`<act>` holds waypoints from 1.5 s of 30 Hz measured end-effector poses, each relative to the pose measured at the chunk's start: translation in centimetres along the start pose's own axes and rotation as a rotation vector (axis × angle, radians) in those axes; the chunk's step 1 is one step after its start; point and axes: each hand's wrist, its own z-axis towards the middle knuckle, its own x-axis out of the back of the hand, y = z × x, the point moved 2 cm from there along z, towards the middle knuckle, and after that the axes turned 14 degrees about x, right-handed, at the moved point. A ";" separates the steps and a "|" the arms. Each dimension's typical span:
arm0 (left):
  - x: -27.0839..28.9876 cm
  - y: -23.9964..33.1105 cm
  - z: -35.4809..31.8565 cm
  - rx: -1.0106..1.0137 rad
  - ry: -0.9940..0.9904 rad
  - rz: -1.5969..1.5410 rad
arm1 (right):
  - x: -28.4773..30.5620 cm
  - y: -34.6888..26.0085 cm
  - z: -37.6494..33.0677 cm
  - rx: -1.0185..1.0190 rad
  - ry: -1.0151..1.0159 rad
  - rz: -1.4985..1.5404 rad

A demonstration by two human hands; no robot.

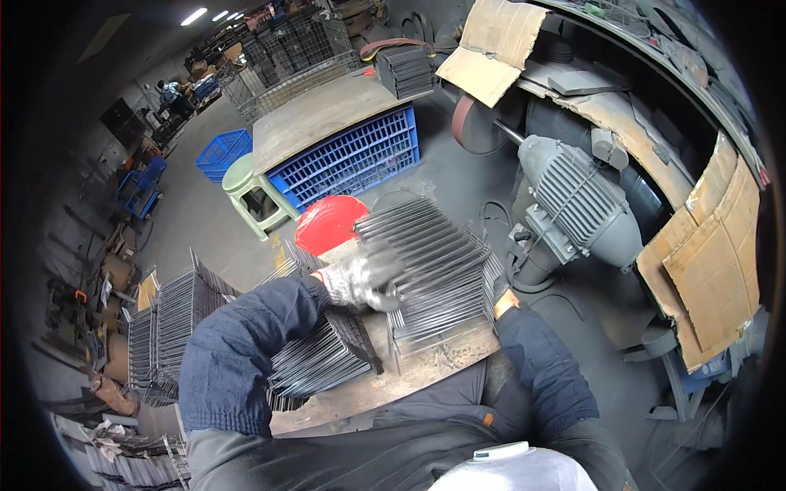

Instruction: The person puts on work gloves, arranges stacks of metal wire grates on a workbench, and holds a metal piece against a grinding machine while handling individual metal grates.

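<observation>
A stack of dark metal wire racks (430,274) lies on a wooden board (434,356) in front of me. At its left side is my left hand (364,276) in a whitish knitted glove. Its fingers are apart and blurred, reaching over the stack's left edge. My right hand (501,296) is against the right side of the stack; its dark fingers are mostly hidden, so their grip does not show. Below my left forearm sits another stack of wire racks (319,360), partly covered by the sleeve.
Beyond the board are a round red seat (330,225), a green plastic stool (248,190) and a blue crate (352,159) under a board. A grey motor (581,200) with a belt wheel and cardboard sheets (716,254) stands right. More racks (176,319) are at left.
</observation>
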 end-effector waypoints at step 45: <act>6.6 27.2 -23.4 1.678 1.002 -0.580 | -11.8 -21.9 -3.6 -0.404 -0.311 0.954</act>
